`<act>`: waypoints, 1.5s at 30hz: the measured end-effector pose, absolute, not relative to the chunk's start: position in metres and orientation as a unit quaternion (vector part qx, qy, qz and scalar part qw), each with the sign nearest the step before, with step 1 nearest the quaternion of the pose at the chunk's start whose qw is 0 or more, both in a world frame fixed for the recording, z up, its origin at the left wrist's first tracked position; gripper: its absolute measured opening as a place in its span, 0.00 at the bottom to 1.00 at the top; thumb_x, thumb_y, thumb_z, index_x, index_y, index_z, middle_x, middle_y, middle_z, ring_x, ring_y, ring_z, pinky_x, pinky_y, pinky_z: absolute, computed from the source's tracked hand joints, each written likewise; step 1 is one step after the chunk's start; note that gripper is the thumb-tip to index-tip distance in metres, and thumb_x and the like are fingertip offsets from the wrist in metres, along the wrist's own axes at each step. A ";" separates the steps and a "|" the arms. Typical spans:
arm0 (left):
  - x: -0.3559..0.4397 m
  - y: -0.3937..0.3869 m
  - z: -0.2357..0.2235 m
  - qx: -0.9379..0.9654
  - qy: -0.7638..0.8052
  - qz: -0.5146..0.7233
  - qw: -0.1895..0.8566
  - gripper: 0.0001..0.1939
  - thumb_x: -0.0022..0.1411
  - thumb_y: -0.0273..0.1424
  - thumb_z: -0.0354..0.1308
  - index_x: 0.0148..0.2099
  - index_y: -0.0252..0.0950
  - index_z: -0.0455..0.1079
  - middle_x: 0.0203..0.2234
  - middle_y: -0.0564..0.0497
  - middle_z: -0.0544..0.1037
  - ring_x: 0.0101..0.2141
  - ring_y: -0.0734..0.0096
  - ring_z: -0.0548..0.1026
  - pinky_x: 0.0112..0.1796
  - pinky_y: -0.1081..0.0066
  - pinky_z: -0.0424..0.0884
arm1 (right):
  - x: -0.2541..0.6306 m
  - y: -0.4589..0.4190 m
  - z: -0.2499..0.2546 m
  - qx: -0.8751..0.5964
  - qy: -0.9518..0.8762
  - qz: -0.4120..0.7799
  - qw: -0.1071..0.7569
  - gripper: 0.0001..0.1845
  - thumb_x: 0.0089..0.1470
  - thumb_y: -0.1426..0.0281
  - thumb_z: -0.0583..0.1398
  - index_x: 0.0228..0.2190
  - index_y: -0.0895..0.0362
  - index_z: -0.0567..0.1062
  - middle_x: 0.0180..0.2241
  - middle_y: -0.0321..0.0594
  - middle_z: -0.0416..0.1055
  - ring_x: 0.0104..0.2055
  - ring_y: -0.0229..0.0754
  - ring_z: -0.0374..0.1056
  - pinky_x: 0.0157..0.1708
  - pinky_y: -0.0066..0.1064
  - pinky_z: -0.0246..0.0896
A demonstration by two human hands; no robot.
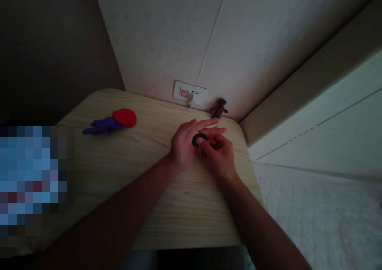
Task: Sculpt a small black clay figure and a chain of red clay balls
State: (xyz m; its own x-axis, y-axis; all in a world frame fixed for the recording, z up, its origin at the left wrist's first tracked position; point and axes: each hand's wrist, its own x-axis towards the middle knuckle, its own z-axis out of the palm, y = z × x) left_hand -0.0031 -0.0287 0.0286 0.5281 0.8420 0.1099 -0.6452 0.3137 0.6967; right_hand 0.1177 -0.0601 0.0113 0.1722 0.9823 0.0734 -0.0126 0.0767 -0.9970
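Observation:
My left hand [182, 144] is held over the table with its palm turned toward my right hand and its fingers stretched out. A small dark round piece [195, 137], ring-like or disc-like, lies against that palm. The thumb of my right hand [223, 155] presses on its face, and the other fingers are curled. The thumb hides part of the piece, so I cannot tell whether it has a hole. Just beyond my left fingertips, a small dark brown figure [219, 109] with stubby limbs stands near the wall.
A flat red round piece [124, 117] touches a lumpy purple piece [104, 125] at the table's left. The light wood table [149, 146] meets a wall with a socket plate [190, 92] and a plug. A blurred-out bluish patch [26, 162] covers the lower left.

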 end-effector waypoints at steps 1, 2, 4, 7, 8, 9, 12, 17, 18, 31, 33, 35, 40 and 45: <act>-0.003 -0.029 0.030 0.351 0.138 0.472 0.797 0.37 0.64 0.53 0.51 0.59 0.28 0.76 0.50 0.33 0.83 0.52 0.42 0.78 0.44 0.57 0.72 | 0.117 -0.062 0.013 -0.516 -0.474 0.432 0.568 0.17 0.48 0.57 0.74 0.31 0.55 0.79 0.19 0.30 0.72 0.15 0.33 0.61 0.15 0.26 0.54; -0.003 -0.030 0.031 0.345 0.139 0.479 0.796 0.36 0.64 0.52 0.51 0.59 0.28 0.76 0.50 0.33 0.83 0.52 0.43 0.78 0.45 0.56 0.72 | 0.117 -0.063 0.015 -0.514 -0.480 0.425 0.569 0.16 0.50 0.58 0.74 0.32 0.54 0.78 0.18 0.29 0.72 0.15 0.33 0.61 0.14 0.26 0.54; -0.003 -0.030 0.032 0.327 0.150 0.492 0.793 0.35 0.64 0.51 0.51 0.58 0.29 0.76 0.51 0.33 0.83 0.51 0.44 0.79 0.44 0.56 0.73 | 0.116 -0.067 0.019 -0.503 -0.491 0.417 0.576 0.12 0.52 0.61 0.72 0.33 0.53 0.78 0.20 0.29 0.73 0.15 0.33 0.63 0.15 0.26 0.56; -0.005 -0.027 0.032 0.299 0.166 0.495 0.799 0.34 0.64 0.52 0.51 0.59 0.31 0.76 0.52 0.34 0.82 0.46 0.46 0.81 0.35 0.59 0.75 | 0.115 -0.070 0.025 -0.465 -0.492 0.417 0.606 0.11 0.52 0.66 0.71 0.36 0.52 0.77 0.30 0.33 0.77 0.20 0.35 0.70 0.19 0.29 0.66; -0.006 -0.025 0.032 0.290 0.166 0.493 0.803 0.35 0.63 0.52 0.50 0.59 0.31 0.75 0.52 0.34 0.82 0.44 0.47 0.81 0.33 0.60 0.74 | 0.114 -0.071 0.026 -0.454 -0.493 0.423 0.610 0.11 0.51 0.67 0.71 0.37 0.52 0.77 0.33 0.33 0.77 0.22 0.36 0.72 0.21 0.30 0.69; -0.007 -0.024 0.032 0.280 0.166 0.491 0.808 0.35 0.63 0.53 0.50 0.59 0.31 0.75 0.52 0.34 0.82 0.43 0.47 0.81 0.31 0.61 0.74 | 0.114 -0.071 0.026 -0.442 -0.495 0.434 0.610 0.12 0.51 0.67 0.71 0.38 0.51 0.76 0.35 0.34 0.77 0.23 0.37 0.73 0.22 0.31 0.70; -0.010 -0.022 0.033 0.243 0.159 0.482 0.827 0.37 0.64 0.54 0.48 0.60 0.30 0.73 0.52 0.32 0.81 0.43 0.47 0.81 0.31 0.59 0.75 | 0.114 -0.071 0.021 -0.413 -0.503 0.463 0.602 0.13 0.53 0.64 0.70 0.39 0.51 0.76 0.35 0.34 0.77 0.24 0.36 0.73 0.24 0.32 0.71; -0.013 -0.023 0.039 0.191 0.149 0.454 0.858 0.36 0.67 0.51 0.45 0.63 0.29 0.71 0.51 0.32 0.82 0.44 0.46 0.82 0.37 0.54 0.78 | 0.115 -0.066 0.014 -0.409 -0.516 0.446 0.607 0.15 0.54 0.61 0.72 0.37 0.53 0.76 0.29 0.31 0.74 0.18 0.32 0.69 0.18 0.26 0.66; -0.013 -0.023 0.040 0.186 0.148 0.453 0.859 0.36 0.67 0.50 0.44 0.63 0.28 0.71 0.50 0.32 0.82 0.44 0.46 0.82 0.38 0.53 0.78 | 0.115 -0.065 0.014 -0.409 -0.515 0.445 0.609 0.14 0.53 0.62 0.72 0.37 0.53 0.76 0.29 0.31 0.75 0.18 0.32 0.69 0.18 0.26 0.66; -0.008 -0.025 0.040 0.167 0.155 0.480 0.847 0.32 0.68 0.48 0.47 0.56 0.27 0.76 0.46 0.33 0.84 0.50 0.47 0.82 0.49 0.54 0.77 | 0.120 -0.068 0.010 -0.471 -0.655 0.166 0.566 0.07 0.57 0.75 0.68 0.37 0.52 0.81 0.36 0.38 0.77 0.32 0.36 0.71 0.28 0.28 0.68; -0.008 -0.026 0.041 0.163 0.166 0.476 0.848 0.30 0.68 0.47 0.48 0.55 0.28 0.76 0.45 0.34 0.84 0.48 0.49 0.82 0.48 0.55 0.78 | 0.119 -0.069 0.010 -0.455 -0.692 0.132 0.545 0.08 0.57 0.76 0.66 0.38 0.51 0.82 0.40 0.41 0.76 0.35 0.37 0.72 0.29 0.29 0.70; -0.008 -0.025 0.042 0.155 0.176 0.480 0.845 0.29 0.67 0.46 0.50 0.54 0.28 0.77 0.43 0.35 0.85 0.46 0.50 0.83 0.48 0.55 0.78 | 0.117 -0.071 0.012 -0.441 -0.714 0.134 0.527 0.09 0.58 0.75 0.65 0.38 0.52 0.83 0.44 0.44 0.75 0.39 0.40 0.73 0.29 0.30 0.71; -0.007 -0.021 0.039 0.141 0.208 0.493 0.833 0.22 0.66 0.42 0.54 0.50 0.30 0.78 0.35 0.39 0.86 0.42 0.52 0.85 0.49 0.55 0.78 | 0.115 -0.074 0.016 -0.429 -0.728 0.143 0.515 0.06 0.60 0.73 0.65 0.39 0.52 0.83 0.44 0.45 0.72 0.40 0.41 0.72 0.29 0.31 0.71; -0.006 -0.020 0.037 0.122 0.209 0.505 0.828 0.24 0.65 0.43 0.55 0.51 0.29 0.78 0.35 0.38 0.86 0.45 0.49 0.85 0.51 0.53 0.77 | 0.115 -0.073 0.015 -0.517 -0.618 0.167 0.568 0.10 0.54 0.68 0.71 0.35 0.53 0.75 0.32 0.33 0.66 0.27 0.33 0.61 0.22 0.26 0.61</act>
State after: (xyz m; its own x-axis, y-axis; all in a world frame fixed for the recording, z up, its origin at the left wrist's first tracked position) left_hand -0.0065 -0.0200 0.0371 0.4027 0.8879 -0.2222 -0.7859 0.4599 0.4134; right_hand 0.1155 -0.0726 0.0146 0.1797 0.8288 0.5300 0.4497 0.4099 -0.7935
